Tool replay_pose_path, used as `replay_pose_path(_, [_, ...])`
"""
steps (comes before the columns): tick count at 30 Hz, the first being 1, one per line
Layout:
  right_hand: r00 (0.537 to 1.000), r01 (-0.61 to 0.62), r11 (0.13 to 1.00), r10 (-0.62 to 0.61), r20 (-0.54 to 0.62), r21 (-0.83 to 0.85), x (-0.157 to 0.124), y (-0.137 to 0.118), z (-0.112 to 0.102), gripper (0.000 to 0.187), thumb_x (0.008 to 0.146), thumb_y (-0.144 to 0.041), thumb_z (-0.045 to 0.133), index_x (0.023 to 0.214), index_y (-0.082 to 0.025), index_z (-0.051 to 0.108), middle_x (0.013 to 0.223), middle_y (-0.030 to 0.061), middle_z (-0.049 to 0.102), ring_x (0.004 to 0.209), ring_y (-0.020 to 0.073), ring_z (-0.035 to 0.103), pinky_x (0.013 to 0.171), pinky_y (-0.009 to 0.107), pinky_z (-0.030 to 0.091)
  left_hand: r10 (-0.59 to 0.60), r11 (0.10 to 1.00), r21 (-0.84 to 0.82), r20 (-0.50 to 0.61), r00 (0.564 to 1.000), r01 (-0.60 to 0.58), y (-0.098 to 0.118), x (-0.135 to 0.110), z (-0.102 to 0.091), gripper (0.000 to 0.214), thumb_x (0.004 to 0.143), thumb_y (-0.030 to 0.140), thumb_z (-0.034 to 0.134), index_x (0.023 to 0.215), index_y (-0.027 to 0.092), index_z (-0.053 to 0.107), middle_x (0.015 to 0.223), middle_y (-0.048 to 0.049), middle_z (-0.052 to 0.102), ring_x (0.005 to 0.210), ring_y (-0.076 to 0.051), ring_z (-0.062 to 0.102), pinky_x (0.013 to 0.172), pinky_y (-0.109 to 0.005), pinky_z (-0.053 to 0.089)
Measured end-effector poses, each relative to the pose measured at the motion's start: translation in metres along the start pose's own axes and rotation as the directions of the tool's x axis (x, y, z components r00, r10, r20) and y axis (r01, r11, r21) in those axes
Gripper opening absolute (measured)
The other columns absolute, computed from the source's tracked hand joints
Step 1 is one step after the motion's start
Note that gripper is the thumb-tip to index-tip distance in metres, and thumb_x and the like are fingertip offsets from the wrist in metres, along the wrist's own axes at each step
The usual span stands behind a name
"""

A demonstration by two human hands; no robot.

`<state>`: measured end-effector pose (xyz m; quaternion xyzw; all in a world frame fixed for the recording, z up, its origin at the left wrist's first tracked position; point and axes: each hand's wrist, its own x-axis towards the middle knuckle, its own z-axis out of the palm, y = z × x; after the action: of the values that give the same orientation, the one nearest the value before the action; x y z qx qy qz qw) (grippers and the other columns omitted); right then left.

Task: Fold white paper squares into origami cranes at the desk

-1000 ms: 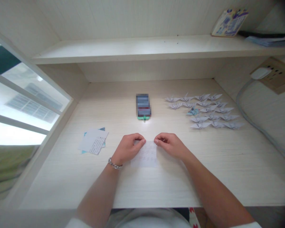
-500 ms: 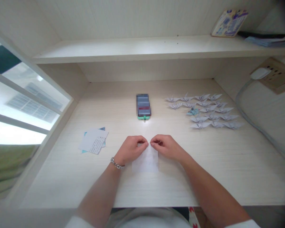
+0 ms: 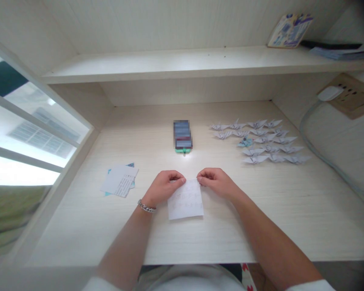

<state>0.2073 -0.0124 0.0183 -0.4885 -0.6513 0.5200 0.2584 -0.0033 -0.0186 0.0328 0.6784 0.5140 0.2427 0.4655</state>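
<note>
A small white square of paper (image 3: 185, 201) with faint printed lines lies flat on the pale wooden desk (image 3: 200, 238) in front of me. My left hand (image 3: 163, 188), with a chain bracelet on its wrist, pinches the paper's far left corner. My right hand (image 3: 217, 184) pinches the far right corner. Both hands have their fingers curled and pressed on the paper's top edge.
A phone (image 3: 183, 136) in a green case lies at mid-desk behind the paper. Several folded paper cranes (image 3: 261, 141) sit in rows at the right. A few loose paper sheets (image 3: 120, 180) lie at the left. A shelf (image 3: 182, 62) runs overhead; a window (image 3: 24, 133) is left.
My hands drew together at the paper's top middle, then moved apart to its two far corners. The sheet now lies more exposed and flat.
</note>
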Motion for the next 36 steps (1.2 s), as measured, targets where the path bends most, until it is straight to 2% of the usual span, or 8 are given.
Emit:
replay_pose_path(7, [0.995,0.039,0.995,-0.031,-0.091,0.092,0.003,0.003,0.003,0.015,0.077,-0.028,0.053,0.080,-0.016,0.061,0.071,0.0014,0.061,0.064,0.0128,0.055,0.059,0.025,0.044,0.039,0.999,0.005,-0.072,0.997,-0.039,0.001,-0.001,0.000,0.021,0.077,0.033,0.054,0.083,0.017,0.067,0.084,-0.0040,0.069,0.077,-0.016,0.062,0.071,-0.026,0.048])
replay_pose_path(11, [0.986,0.108,0.991,-0.097,-0.137,0.077,0.000,-0.001,0.003,0.018,0.079,-0.031,0.053,0.085,-0.017,0.062,0.078,0.0034,0.063,0.069,0.0141,0.057,0.062,0.026,0.046,0.094,0.994,0.072,-0.186,0.978,-0.082,0.005,-0.004,0.002,0.021,0.077,0.033,0.055,0.086,0.019,0.067,0.088,-0.0038,0.068,0.082,-0.016,0.062,0.077,-0.027,0.047])
replay_pose_path(13, [0.978,0.138,0.989,-0.130,-0.166,0.042,-0.002,-0.004,0.003,0.018,0.079,-0.032,0.054,0.088,-0.017,0.062,0.082,0.0040,0.064,0.073,0.0148,0.058,0.064,0.026,0.046,0.112,0.991,0.100,-0.208,0.972,-0.093,0.006,-0.005,0.002,0.021,0.077,0.033,0.055,0.087,0.019,0.067,0.089,-0.0038,0.068,0.083,-0.016,0.061,0.078,-0.026,0.047])
replay_pose_path(21, [0.965,0.195,0.953,-0.229,-0.130,-0.231,-0.005,-0.009,0.006,0.013,0.080,-0.024,0.051,0.082,-0.019,0.063,0.077,0.0021,0.064,0.068,0.0134,0.057,0.061,0.024,0.044,0.151,0.980,0.152,-0.134,0.979,-0.131,0.006,-0.005,0.006,0.020,0.080,0.031,0.051,0.084,0.019,0.067,0.085,-0.0025,0.069,0.080,-0.015,0.061,0.076,-0.024,0.045])
replay_pose_path(27, [0.965,0.243,0.906,-0.263,-0.009,-0.346,-0.006,-0.013,0.013,0.014,0.076,-0.017,0.052,0.080,-0.019,0.065,0.077,0.0018,0.064,0.068,0.0133,0.055,0.062,0.024,0.041,0.144,0.976,0.169,-0.043,0.989,-0.135,0.008,-0.005,0.012,0.017,0.079,0.024,0.051,0.081,0.018,0.066,0.082,-0.0017,0.068,0.077,-0.014,0.061,0.073,-0.023,0.044])
replay_pose_path(31, [0.976,0.211,0.925,-0.215,0.023,-0.314,-0.007,-0.014,0.007,0.014,0.074,-0.015,0.051,0.075,-0.018,0.065,0.072,0.0002,0.064,0.063,0.0119,0.054,0.060,0.023,0.040,0.107,0.983,0.152,-0.027,0.994,-0.102,0.008,-0.006,0.010,0.016,0.078,0.024,0.051,0.079,0.018,0.066,0.080,-0.0010,0.068,0.075,-0.014,0.060,0.072,-0.023,0.043])
replay_pose_path(36, [0.994,0.104,0.971,-0.110,-0.016,-0.214,-0.006,-0.004,-0.013,0.012,0.073,-0.017,0.052,0.073,-0.018,0.063,0.068,-0.0002,0.062,0.062,0.0125,0.054,0.057,0.023,0.039,0.049,0.994,0.102,-0.058,0.997,-0.042,0.004,-0.005,0.002,0.018,0.077,0.029,0.053,0.076,0.017,0.066,0.077,-0.0011,0.068,0.073,-0.014,0.060,0.070,-0.024,0.043])
